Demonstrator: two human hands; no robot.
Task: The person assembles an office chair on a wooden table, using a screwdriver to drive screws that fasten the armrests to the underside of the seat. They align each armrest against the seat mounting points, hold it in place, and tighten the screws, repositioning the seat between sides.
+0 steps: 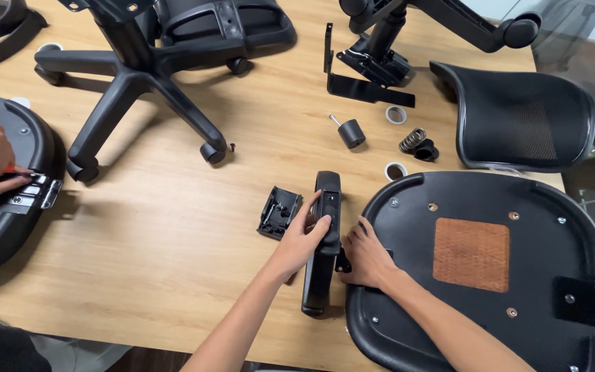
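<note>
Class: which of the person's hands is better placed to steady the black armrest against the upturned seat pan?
Left: the left hand already grips the black armrest; the right hand rests at the black seat pan's edge.

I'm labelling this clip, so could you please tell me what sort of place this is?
Probably an office or workshop table used for putting chairs together. On the wooden table lie a seat pan, a wheeled base and a mesh backrest, and both hands grip an armrest.
</note>
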